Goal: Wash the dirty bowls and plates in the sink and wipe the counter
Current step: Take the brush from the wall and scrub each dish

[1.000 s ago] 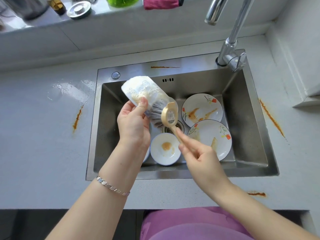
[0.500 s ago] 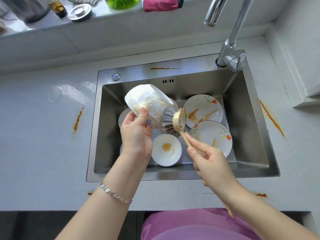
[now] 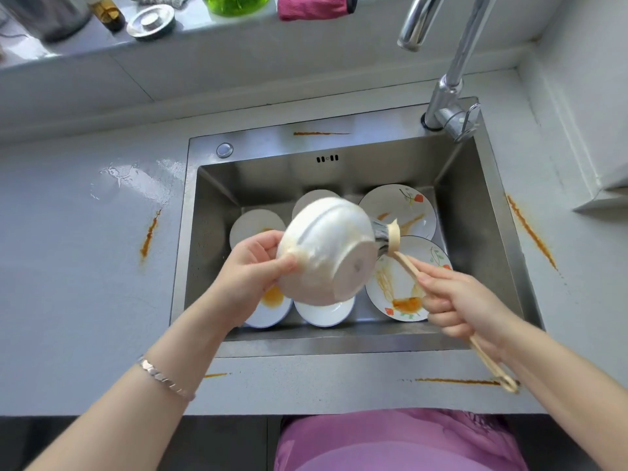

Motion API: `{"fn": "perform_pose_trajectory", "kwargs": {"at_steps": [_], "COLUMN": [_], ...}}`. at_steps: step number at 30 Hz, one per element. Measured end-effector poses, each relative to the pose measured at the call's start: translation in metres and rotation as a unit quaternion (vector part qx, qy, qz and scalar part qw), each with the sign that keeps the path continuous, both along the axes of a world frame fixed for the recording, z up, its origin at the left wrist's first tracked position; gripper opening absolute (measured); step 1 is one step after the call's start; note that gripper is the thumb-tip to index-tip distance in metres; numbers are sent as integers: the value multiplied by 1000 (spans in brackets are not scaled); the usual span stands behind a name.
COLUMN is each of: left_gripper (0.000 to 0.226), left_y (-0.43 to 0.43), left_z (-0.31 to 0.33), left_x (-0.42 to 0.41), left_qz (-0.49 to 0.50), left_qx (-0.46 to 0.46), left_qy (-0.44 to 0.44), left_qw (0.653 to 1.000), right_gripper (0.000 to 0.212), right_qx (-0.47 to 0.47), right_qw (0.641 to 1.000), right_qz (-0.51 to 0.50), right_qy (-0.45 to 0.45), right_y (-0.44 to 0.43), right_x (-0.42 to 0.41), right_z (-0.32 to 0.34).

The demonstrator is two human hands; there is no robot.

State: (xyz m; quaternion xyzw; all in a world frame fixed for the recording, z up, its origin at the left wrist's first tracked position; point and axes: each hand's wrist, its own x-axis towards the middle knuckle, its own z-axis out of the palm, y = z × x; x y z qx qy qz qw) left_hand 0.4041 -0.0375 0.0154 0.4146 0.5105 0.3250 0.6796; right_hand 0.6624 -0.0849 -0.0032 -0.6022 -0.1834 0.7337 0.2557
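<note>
A white ceramic bowl (image 3: 326, 253), coated in pale soap foam, is held tipped on its side above the middle of the stainless-steel sink (image 3: 475, 212), its round foot turned toward the camera. The left hand (image 3: 251, 266) grips it at the left edge, thumb pressed on the outer wall and the other fingers curled round the rim. The right hand (image 3: 465, 300) is closed round the thin beige wooden handle of a dish brush (image 3: 394, 239), index finger laid along the shaft; the brush's grey bristles meet the bowl's right side. On the sink floor below lie two white plates with red flower patterns (image 3: 407, 205), both streaked with orange sauce, one at the back right and one just in front of it. Beside them sit several small white dishes (image 3: 324, 312), some with orange residue. The grey counter (image 3: 85, 283) around the sink carries orange smears (image 3: 149, 236) to the left, right and front, and a wet patch at the left. A chrome faucet (image 3: 452, 73) rises from the sink's back right corner. A silver bracelet (image 3: 166, 379) circles the left wrist.
</note>
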Motion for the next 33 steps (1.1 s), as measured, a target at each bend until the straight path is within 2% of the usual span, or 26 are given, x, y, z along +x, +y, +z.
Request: {"fn": "perform_pose_trajectory", "kwargs": {"at_steps": [3,5,7,11,14,17,19,23,27,31,33], "left_gripper": [24,28,21,15,16,26,26,24,23,25,13], "left_y": [3,6,8,6,6,4,2,1,1,0,1], "left_z": [0,-1,0,4,6,7,10,8,7,6,6], "left_x": [-7,-11,-13,-14,-15,-16,-12,-12,-11,-10,-14], "left_qz": [-93,-126,-143,-178,-175,-204,-228,-222,-232,-208,-191], "left_qx": [41,69,87,108,119,135,139,150,150,157,151], "left_qy": [112,193,239,246,257,285,298,320,338,322,287], "left_qw": [989,971,956,947,943,927,916,909,900,910,927], "right_gripper": [35,37,38,37,37,37,37,39,37,38,38], "right_qx": [84,167,211,189,236,215,196,246,222,260,255], "right_qw": [990,967,949,943,935,936,938,929,926,917,919], "right_qz": [90,149,181,185,202,200,202,222,231,252,245], "right_qy": [-69,-119,-149,-201,-172,-192,-202,-164,-199,-166,-173], "right_y": [5,3,4,10,4,10,15,6,14,6,12], "right_x": [-2,-11,-16,-15,-25,-23,-22,-31,-25,-33,-29], "right_z": [12,20,21,18,32,28,27,43,38,47,43]}}
